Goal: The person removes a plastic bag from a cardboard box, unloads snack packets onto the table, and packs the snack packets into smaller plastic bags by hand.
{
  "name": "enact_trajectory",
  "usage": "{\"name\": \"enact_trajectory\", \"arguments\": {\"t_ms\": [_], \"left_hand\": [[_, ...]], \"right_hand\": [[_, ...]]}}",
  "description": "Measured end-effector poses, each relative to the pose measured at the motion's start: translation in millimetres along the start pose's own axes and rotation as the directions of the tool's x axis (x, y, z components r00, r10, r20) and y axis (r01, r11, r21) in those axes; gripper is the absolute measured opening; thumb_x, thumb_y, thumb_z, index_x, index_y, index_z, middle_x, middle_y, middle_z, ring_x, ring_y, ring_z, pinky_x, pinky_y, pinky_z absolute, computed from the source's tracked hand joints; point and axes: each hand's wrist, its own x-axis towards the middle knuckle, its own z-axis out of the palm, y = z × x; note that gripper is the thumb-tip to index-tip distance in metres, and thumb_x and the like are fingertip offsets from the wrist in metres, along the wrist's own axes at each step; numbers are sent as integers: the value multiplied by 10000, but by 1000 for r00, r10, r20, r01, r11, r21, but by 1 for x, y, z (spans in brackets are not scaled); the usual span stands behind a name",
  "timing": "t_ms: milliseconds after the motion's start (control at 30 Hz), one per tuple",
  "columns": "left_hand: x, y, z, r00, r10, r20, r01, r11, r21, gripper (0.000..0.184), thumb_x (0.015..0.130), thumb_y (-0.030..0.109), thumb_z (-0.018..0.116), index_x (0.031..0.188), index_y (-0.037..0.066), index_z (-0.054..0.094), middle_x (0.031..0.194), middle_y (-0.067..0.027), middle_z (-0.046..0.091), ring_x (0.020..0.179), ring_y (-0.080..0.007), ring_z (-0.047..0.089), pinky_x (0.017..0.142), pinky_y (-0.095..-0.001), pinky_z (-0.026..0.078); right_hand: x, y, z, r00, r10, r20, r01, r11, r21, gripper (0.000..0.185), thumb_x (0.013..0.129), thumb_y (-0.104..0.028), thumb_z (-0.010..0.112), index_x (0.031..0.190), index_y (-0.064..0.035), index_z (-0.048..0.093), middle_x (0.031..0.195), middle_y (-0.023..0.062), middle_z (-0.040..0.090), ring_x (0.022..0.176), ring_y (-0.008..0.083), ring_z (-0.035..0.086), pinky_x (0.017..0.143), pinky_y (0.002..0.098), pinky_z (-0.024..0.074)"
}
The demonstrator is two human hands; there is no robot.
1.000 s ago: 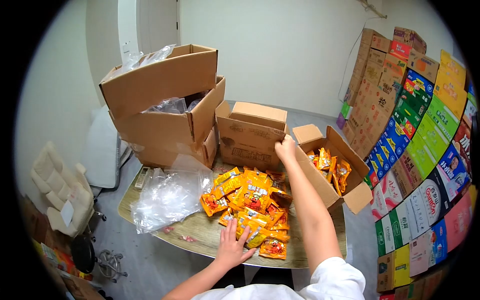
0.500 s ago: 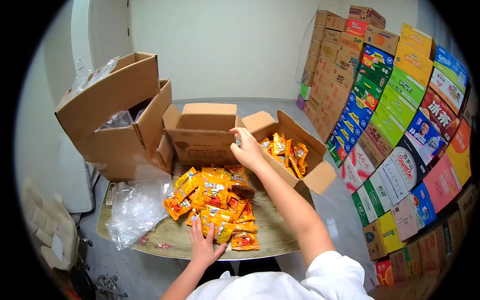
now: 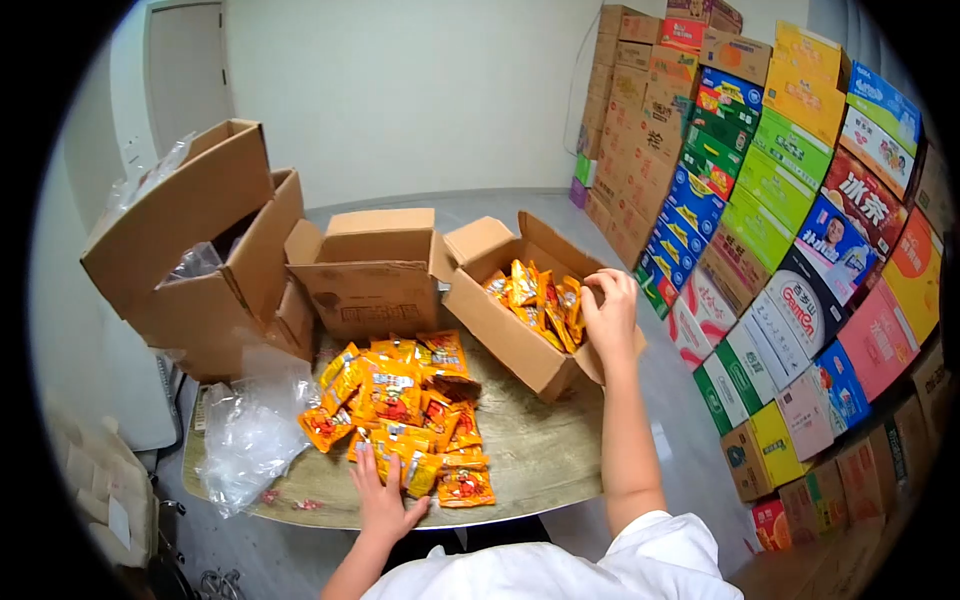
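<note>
My left hand [image 3: 383,500] lies with its fingers spread on the near left side of a pile of orange snack packets [image 3: 392,390]. My right hand [image 3: 612,315] is at the right-hand wall of an open cardboard box [image 3: 505,335], its fingers curled over the rim. Several of the same orange packets [image 3: 538,295] lie inside this box. The forearm and wrist cover part of a near flap. Behind the pile, a second open cardboard box [image 3: 365,300] stands with its flaps up; its inside is mostly hidden.
Crumpled clear plastic [image 3: 255,425] lies on the left of the wooden table [image 3: 545,455]. Larger opened cartons [image 3: 190,260] are stacked behind it. Tall rows of colourful boxes [image 3: 780,220] line the right side. A chair [image 3: 105,480] stands at the left.
My right hand has moved right, from above the gap between the two boxes to the far rim of the right box. My left hand stays on the pile. The view has shifted slightly.
</note>
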Motion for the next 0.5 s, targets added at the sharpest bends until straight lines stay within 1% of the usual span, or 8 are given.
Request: {"name": "enact_trajectory", "arguments": {"t_ms": [33,67,133,167,200,300,367,500], "left_hand": [[0,-1,1,1000,1,4,-1,1000,7,1045,693,388,764,1521,176,163,1540,-308,65,1420,-513,74,1067,-696,146],[0,-2,1,1000,3,6,-3,1000,15,1050,689,375,767,1522,173,161,1541,-307,63,1422,-511,73,1069,-693,146],[-1,-2,-1,1000,1,18,-1,1000,12,1041,686,402,772,1511,164,184,1540,-307,64,1418,-516,75,1067,-701,142],[-1,-1,-1,1000,-10,21,10,1000,16,1033,682,429,776,1500,155,207,1539,-308,65,1415,-521,77,1066,-710,138],[0,0,0,1000,-6,28,6,1000,14,1033,682,429,776,1500,155,207,1539,-308,65,1415,-521,77,1066,-710,138],[-1,3,3,1000,-13,25,13,1000,23,1033,681,423,775,1501,157,205,1540,-307,65,1418,-515,79,1072,-701,136],[-1,3,4,1000,-13,19,13,999,36,1029,682,405,774,1502,154,205,1541,-304,71,1420,-507,88,1081,-688,139],[0,3,0,1000,-23,19,22,999,44,1029,680,386,774,1503,153,204,1540,-301,82,1420,-501,101,1090,-674,143]], "right_hand": [[-3,16,-3,1000,1,30,3,993,-115,248,760,-116,680,1004,-70,672,1242,156,540,1209,342,450,986,455,414],[-7,27,-2,1000,8,26,-5,992,-125,248,760,-116,680,1004,-70,672,1242,156,540,1209,342,450,986,455,414],[-15,38,-1,987,107,116,-68,953,-296,396,741,-130,674,1134,-91,649,1411,181,403,1312,371,344,1042,460,378],[-15,47,3,959,208,192,-150,949,-276,563,711,-146,667,1266,-99,586,1496,180,300,1367,383,267,1085,473,339],[-13,53,5,952,221,211,-175,960,-219,634,692,-165,652,1311,-77,545,1516,190,279,1358,404,282,1091,467,335],[-12,66,7,889,366,274,-343,930,-131,660,684,-174,646,1321,-51,528,1506,201,321,1331,428,324,1090,442,343],[-6,69,5,808,453,378,-451,887,-98,670,695,-203,641,1341,-82,510,1388,202,494,1234,411,474,1044,413,404],[5,79,13,721,508,471,-466,859,-214,594,721,-217,634,1302,-119,562,1215,179,629,1107,371,589,968,425,467]]}}
